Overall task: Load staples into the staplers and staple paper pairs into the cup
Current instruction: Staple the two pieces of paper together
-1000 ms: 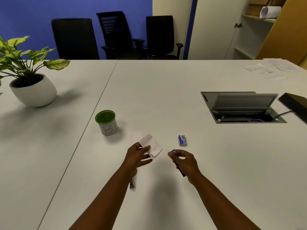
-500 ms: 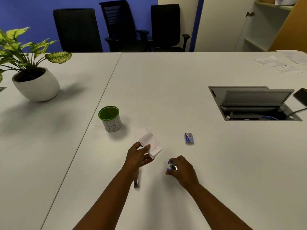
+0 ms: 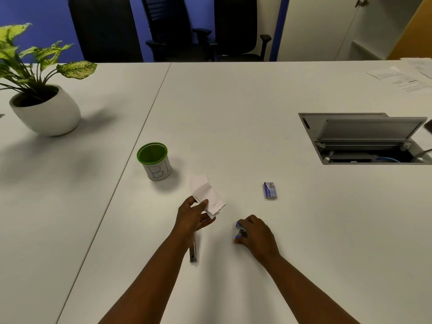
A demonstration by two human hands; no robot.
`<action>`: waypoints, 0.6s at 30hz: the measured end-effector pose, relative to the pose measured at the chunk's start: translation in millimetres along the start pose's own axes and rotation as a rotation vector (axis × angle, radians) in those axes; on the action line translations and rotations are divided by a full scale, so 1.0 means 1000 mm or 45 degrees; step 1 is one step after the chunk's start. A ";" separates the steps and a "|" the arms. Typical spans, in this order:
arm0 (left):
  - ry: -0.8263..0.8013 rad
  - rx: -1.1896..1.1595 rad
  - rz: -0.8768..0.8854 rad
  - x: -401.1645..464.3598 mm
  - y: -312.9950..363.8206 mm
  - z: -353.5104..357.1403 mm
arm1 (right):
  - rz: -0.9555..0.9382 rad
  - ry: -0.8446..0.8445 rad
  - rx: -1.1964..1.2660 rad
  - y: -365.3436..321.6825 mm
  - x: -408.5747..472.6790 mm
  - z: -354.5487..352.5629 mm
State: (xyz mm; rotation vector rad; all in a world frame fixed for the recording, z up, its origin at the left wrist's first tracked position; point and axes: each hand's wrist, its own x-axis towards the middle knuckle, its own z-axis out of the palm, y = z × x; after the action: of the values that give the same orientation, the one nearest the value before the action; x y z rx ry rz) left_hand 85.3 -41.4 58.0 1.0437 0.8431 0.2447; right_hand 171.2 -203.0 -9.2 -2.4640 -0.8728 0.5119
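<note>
My left hand (image 3: pixel 192 216) pinches a small pair of white paper slips (image 3: pixel 211 199) just above the table, a staple showing near their lower edge. Another white slip (image 3: pixel 197 181) lies flat behind them. My right hand (image 3: pixel 256 233) grips a small blue stapler (image 3: pixel 240 230) and holds it down at the table top. A second, metallic stapler (image 3: pixel 193 251) lies under my left wrist, half hidden. The green-rimmed cup (image 3: pixel 154 161) marked "B1" stands upright to the far left of the slips. A blue staple box (image 3: pixel 270 190) lies to the right.
A potted plant (image 3: pixel 44 108) in a white pot stands at the far left. An open cable hatch (image 3: pixel 364 139) is sunk in the table at the right. Printed sheets (image 3: pixel 406 78) lie at the far right corner. Black chairs stand behind the table.
My right hand has lowered the blue stapler from mid-air down to the table. My left hand still holds the paper pair in about the same spot. The camera has tilted downward.
</note>
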 end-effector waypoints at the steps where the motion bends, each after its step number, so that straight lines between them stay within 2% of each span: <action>1: 0.007 0.003 -0.002 0.001 0.000 0.000 | -0.012 -0.014 -0.033 0.001 0.000 0.001; 6: 0.009 0.008 -0.013 0.000 -0.001 0.000 | -0.041 -0.010 -0.054 0.004 0.003 0.006; 10: 0.024 0.006 -0.009 -0.001 0.001 0.001 | -0.050 -0.095 -0.083 0.000 0.003 0.000; 12: 0.027 0.030 0.012 -0.004 0.002 0.002 | 0.069 0.008 0.238 -0.010 0.000 -0.009; 15: 0.008 0.096 0.074 -0.010 0.003 0.004 | 0.283 0.188 1.082 -0.040 -0.006 -0.032; 18: -0.043 0.136 0.138 -0.017 0.006 0.008 | 0.239 0.242 1.353 -0.063 -0.010 -0.046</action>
State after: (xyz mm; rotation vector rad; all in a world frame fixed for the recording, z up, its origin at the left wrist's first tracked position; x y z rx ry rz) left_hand 80.7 -53.1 73.7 1.1922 0.7768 0.2749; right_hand 156.3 -180.6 64.5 -1.5631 -0.1716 0.5868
